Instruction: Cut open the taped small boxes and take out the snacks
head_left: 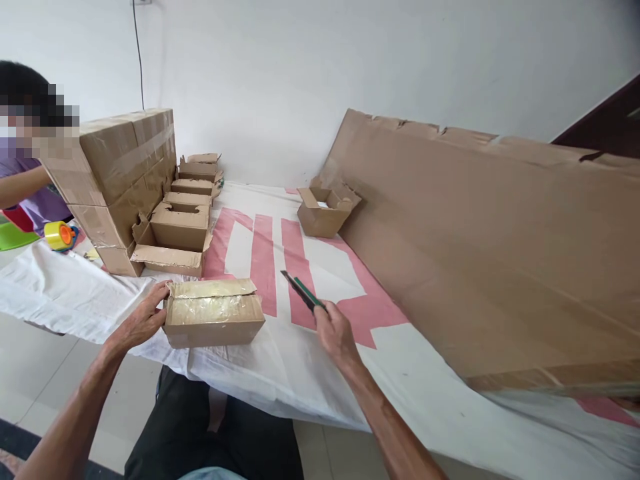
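Observation:
A small cardboard box (215, 330) with shiny tape over its top lies near the table's front edge. My left hand (145, 320) grips its left end, with the fingers at the top corner. To the right of the box, my right hand (336, 332) is closed around a utility knife (303, 291) with a green-and-black body. The knife points up and left, its blade end apart from the box. Behind the box stands an open cardboard box (175, 260) with its flaps raised.
Taped boxes (113, 167) are stacked at the left, beside a row of open boxes (195, 183). Another open box (325, 217) leans near a large cardboard sheet (490, 253). A person (30, 153) is at the far left, near a yellow tape roll (57, 235). A cloth (295, 380) covers the table.

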`<action>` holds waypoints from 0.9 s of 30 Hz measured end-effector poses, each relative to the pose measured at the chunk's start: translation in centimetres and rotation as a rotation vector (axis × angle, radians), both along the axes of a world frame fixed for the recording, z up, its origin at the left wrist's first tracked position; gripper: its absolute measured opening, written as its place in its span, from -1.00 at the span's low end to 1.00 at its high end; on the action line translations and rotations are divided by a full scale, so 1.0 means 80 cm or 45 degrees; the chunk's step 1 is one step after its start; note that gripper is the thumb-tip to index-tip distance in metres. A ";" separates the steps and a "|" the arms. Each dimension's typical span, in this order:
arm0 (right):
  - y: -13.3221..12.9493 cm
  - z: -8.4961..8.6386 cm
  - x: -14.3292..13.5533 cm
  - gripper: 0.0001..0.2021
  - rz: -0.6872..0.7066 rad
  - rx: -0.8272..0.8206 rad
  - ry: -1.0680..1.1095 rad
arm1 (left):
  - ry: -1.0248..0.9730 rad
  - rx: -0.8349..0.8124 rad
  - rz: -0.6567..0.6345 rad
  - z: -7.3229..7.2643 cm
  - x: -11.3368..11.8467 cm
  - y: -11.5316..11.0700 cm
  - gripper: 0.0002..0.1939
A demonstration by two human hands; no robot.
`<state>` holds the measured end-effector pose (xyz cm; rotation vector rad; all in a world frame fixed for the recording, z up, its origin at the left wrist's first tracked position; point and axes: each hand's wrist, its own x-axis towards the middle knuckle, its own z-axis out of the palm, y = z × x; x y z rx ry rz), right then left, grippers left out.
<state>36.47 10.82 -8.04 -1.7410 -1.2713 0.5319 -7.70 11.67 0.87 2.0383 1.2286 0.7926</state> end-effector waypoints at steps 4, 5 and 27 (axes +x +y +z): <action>0.001 0.082 -0.048 -0.49 0.408 0.084 0.316 | 0.015 0.009 -0.004 -0.004 -0.003 0.000 -0.52; 0.000 0.100 -0.064 -0.48 0.540 0.070 0.309 | 0.024 0.024 0.000 -0.005 -0.003 0.000 -0.53; 0.028 0.169 -0.169 -0.79 1.211 0.187 -0.264 | -0.138 -0.147 0.001 -0.001 0.007 -0.007 -0.51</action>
